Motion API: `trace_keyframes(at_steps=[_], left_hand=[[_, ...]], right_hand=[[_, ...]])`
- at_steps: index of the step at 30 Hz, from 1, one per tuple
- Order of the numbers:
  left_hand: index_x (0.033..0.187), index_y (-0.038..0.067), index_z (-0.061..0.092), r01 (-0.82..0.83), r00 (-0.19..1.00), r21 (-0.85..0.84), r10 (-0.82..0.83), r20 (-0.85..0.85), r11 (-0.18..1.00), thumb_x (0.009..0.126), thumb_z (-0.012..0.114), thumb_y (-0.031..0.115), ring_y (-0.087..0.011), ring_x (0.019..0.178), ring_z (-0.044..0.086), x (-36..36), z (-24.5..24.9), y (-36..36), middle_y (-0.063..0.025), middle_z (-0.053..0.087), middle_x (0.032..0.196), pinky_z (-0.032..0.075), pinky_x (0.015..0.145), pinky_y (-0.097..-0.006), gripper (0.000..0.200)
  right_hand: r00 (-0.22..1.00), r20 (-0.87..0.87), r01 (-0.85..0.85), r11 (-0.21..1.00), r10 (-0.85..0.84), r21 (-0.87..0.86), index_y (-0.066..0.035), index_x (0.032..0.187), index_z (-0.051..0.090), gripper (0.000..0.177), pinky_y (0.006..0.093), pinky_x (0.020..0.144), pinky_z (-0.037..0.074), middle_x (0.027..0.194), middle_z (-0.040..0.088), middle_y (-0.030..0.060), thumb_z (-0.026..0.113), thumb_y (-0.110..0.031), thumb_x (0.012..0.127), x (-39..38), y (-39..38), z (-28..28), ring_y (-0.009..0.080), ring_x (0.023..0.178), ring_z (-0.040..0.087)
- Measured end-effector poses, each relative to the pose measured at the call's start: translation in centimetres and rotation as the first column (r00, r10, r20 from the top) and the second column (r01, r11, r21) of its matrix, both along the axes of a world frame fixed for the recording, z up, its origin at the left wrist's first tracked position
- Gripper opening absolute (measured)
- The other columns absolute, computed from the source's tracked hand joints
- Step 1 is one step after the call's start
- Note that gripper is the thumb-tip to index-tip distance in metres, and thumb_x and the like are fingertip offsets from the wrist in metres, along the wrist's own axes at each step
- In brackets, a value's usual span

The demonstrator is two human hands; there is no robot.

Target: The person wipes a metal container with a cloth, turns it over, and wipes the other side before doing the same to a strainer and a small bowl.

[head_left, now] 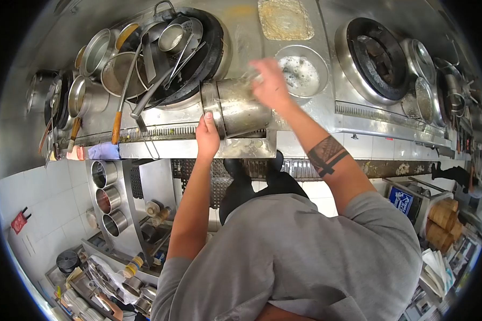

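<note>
A tall steel pot [238,107] lies on its side at the front of the steel counter. My left hand [208,135] grips its left end, with the thumb on the outer wall. Over the pot's right end is my right hand [270,83], its fingers bent and smeared by motion; what they hold, if anything, cannot be made out. Just right of that hand stands a round bowl [324,72] with white suds in it. Behind the bowl lies a foil-covered tray [285,20].
A wok burner [214,48] at the left carries ladles, strainers and a small pot. More bowls [95,52] stand further left. Another burner [372,59] is at the right. Shelves [112,198] with steel containers are below left; bamboo steamers [442,224] are at the right.
</note>
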State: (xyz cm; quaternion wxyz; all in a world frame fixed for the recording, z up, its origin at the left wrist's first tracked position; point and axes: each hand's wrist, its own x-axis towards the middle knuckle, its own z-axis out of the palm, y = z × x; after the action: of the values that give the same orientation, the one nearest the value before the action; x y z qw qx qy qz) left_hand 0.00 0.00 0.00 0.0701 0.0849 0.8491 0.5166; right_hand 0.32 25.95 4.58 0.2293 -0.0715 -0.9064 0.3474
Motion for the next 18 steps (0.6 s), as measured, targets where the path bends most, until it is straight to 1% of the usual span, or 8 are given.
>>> trace_keyframes(at_steps=[1, 3, 5, 6, 9, 11, 16, 18], left_hand=[[0.109, -0.003, 0.062, 0.009, 1.0, -0.02, -0.009, 0.01, 1.0, 0.111, 0.043, 0.042, -0.0289, 0.068, 0.051, 0.2, 0.2, -0.4, -0.0172, 0.062, 0.076, 0.047, 0.071, -0.041, 0.049], [0.108, -0.004, 0.062, 0.002, 1.0, 0.028, -0.002, 0.009, 1.0, 0.111, 0.043, 0.041, -0.0297, 0.067, 0.052, -0.5, -1.0, 1.8, -0.0183, 0.061, 0.075, 0.047, 0.069, -0.0416, 0.049], [0.107, -0.004, 0.062, 0.003, 1.0, -0.035, -0.003, 0.0, 0.999, 0.112, 0.041, 0.041, -0.0314, 0.067, 0.053, -0.4, -0.5, 0.6, -0.021, 0.059, 0.074, 0.047, 0.069, -0.0425, 0.05], [0.107, -0.004, 0.062, -0.007, 1.0, -0.046, 0.007, -0.002, 0.999, 0.112, 0.041, 0.041, -0.0314, 0.067, 0.053, -0.5, -0.4, 0.4, -0.021, 0.059, 0.074, 0.047, 0.069, -0.0425, 0.05], [0.105, -0.004, 0.06, -0.007, 0.999, -0.032, 0.005, -0.052, 0.999, 0.111, 0.04, 0.041, -0.0385, 0.069, 0.055, -0.4, -0.5, 0.4, -0.0249, 0.06, 0.078, 0.047, 0.071, -0.0466, 0.049], [0.106, -0.003, 0.059, -0.016, 0.996, -0.014, 0.014, -0.086, 1.0, 0.111, 0.043, 0.038, -0.0419, 0.071, 0.056, -0.4, -0.4, 0.5, -0.0262, 0.061, 0.08, 0.048, 0.072, -0.0479, 0.044], [0.111, -0.002, 0.059, -0.067, 0.983, 0.071, 0.078, -0.163, 0.995, 0.107, 0.054, 0.027, -0.0267, 0.071, 0.06, -1.1, 1.4, 1.6, -0.0185, 0.064, 0.078, 0.049, 0.069, -0.0406, 0.029], [0.108, -0.002, 0.061, -0.097, 0.982, 0.108, 0.113, -0.154, 0.989, 0.106, 0.056, 0.026, -0.0234, 0.071, 0.06, -2.4, 1.7, 1.8, -0.0169, 0.063, 0.077, 0.048, 0.068, -0.0391, 0.029]], right_hand=[[0.991, -0.004, 0.131, 0.991, -0.131, 0.009, -0.013, 0.126, 0.067, 0.048, 0.0454, 0.109, 0.044, 0.126, 0.061, 0.0202, 0.067, -0.007, 0.079, 0.3, 1.7, 0.5, 0.0377, 0.123, 0.057], [0.939, 0.197, 0.19, 0.905, -0.281, 0.381, -0.01, 0.126, 0.067, 0.05, 0.0479, 0.107, 0.045, 0.114, 0.067, 0.0172, 0.067, -0.006, 0.076, 0.5, 8.3, 1.8, 0.0387, 0.118, 0.058], [0.845, 0.436, 0.005, 0.82, -0.31, 0.572, -0.006, 0.128, 0.065, 0.054, 0.0478, 0.107, 0.046, 0.118, 0.07, 0.0174, 0.067, -0.008, 0.075, -0.5, 10.8, -0.8, 0.0402, 0.121, 0.058], [0.849, 0.437, -0.002, 0.826, -0.297, 0.564, -0.006, 0.128, 0.065, 0.054, 0.0478, 0.107, 0.046, 0.118, 0.07, 0.0174, 0.067, -0.008, 0.075, -1.8, 12.4, -2.9, 0.0402, 0.121, 0.058], [0.802, 0.589, -0.273, 0.937, 0.098, 0.217, -0.004, 0.13, 0.064, 0.057, 0.0454, 0.107, 0.047, 0.134, 0.065, 0.0193, 0.068, -0.011, 0.073, -4.5, 14.9, -7.0, 0.0404, 0.126, 0.058], [0.654, 0.752, -0.403, 0.88, 0.084, 0.252, -0.003, 0.133, 0.062, 0.06, 0.0436, 0.107, 0.048, 0.137, 0.064, 0.0207, 0.068, -0.013, 0.074, -4.6, 15.3, -7.7, 0.0419, 0.131, 0.055], [0.757, 0.653, -0.45, 0.738, 0.018, 0.502, -0.005, 0.097, 0.075, 0.025, 0.0457, 0.099, 0.051, 0.117, 0.071, 0.0135, 0.073, -0.015, 0.075, -3.6, 16.2, -3.9, 0.0337, 0.111, 0.063], [0.786, 0.617, -0.451, 0.713, 0.032, 0.537, -0.007, 0.101, 0.075, 0.027, 0.0454, 0.101, 0.05, 0.117, 0.071, 0.0126, 0.073, -0.018, 0.077, -2.4, 16.1, -2.0, 0.0337, 0.115, 0.062]])
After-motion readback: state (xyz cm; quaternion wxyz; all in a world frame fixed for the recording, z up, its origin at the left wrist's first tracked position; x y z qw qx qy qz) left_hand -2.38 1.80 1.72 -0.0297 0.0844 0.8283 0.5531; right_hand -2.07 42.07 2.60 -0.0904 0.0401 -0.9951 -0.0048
